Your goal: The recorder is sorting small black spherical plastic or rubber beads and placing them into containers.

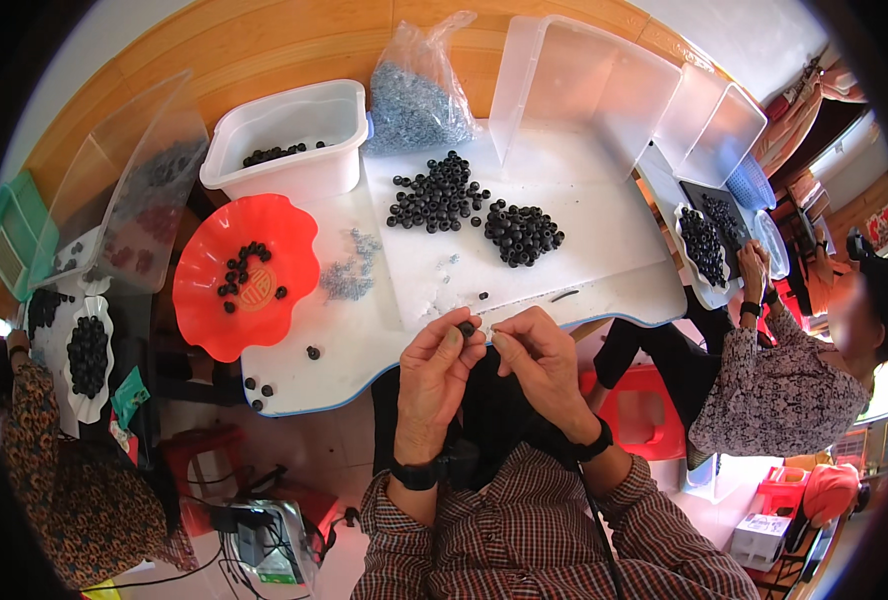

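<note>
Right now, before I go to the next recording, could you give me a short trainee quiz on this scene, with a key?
1. Multiple choice: what does the left hand pinch?
A) a red cup
B) a black bead
C) a blue pen

2. True or false: in the picture, the clear bag is to the right of the white tub.

3. Fill in the blank: the dish nearest the left hand is ____ in colour.

Key: 1. B; 2. True; 3. Red.
</note>
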{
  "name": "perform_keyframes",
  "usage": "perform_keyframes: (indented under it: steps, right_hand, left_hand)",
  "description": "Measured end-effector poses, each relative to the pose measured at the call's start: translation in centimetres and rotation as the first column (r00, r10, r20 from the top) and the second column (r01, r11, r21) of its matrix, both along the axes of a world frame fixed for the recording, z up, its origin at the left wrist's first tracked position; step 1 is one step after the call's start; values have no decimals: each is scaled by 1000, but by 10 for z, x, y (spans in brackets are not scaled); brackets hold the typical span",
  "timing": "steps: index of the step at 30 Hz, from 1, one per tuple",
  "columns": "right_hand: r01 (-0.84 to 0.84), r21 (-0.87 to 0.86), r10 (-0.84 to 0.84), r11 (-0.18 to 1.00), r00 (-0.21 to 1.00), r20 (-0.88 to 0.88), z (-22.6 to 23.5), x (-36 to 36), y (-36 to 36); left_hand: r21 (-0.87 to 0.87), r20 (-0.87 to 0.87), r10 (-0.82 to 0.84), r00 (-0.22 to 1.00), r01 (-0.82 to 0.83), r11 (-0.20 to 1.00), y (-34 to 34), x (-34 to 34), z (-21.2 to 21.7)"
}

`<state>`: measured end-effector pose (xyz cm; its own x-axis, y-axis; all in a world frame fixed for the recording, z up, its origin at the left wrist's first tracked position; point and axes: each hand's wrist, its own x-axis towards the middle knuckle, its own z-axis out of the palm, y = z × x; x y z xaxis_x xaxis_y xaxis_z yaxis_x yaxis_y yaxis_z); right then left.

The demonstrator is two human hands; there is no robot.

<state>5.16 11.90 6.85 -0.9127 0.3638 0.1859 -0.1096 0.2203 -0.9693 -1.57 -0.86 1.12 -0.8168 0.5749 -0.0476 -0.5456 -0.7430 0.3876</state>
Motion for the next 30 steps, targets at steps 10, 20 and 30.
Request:
perform_keyframes:
  steps: [10, 20, 30]
  right_hand:
    - [21, -4, -21, 1000, 1000, -20, -2, 8, -2]
    - [61, -46, -61, 997, 998, -3, -7, 13, 0]
    - [19, -11, -19, 1000, 1000, -1, -3, 13, 0]
  left_hand:
    - [27, -96, 52, 994, -50, 998, 2, 8, 1]
    - [-84, -82, 43, 996, -50, 995, 1, 9, 8]
    - [-26, -53, 19, 998, -20, 999, 3, 12, 1]
